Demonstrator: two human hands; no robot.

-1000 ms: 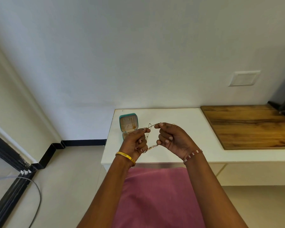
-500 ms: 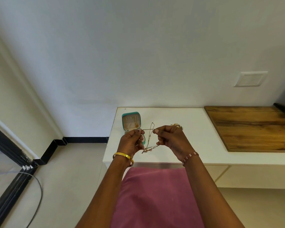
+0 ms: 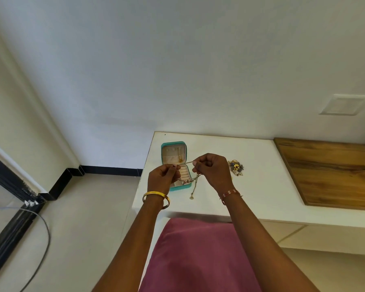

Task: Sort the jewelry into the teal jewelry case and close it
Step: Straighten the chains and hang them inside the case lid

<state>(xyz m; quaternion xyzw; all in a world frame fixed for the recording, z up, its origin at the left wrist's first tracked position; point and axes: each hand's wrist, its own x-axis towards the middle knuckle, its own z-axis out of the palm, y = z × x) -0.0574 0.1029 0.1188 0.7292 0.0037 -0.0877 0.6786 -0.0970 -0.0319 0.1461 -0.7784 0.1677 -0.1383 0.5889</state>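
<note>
While I've got this chain necklace [image 3: 195, 182] pinched taut between my left hand [image 3: 163, 175] and right hand [image 3: 213, 170], it's light, floppy, tangle-prone, so hold near the ends. Teal jewelry case [image 3: 174, 153] sits open underneath at 12 o'clock, close to the tabletop [image 3: 261, 165] edge. More jewelry [image 3: 236, 166] at 3 o'clock.

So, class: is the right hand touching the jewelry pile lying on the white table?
Apart. The head view shows bare table between the right hand and the jewelry pile; the hand pinches a necklace chain instead.
</note>
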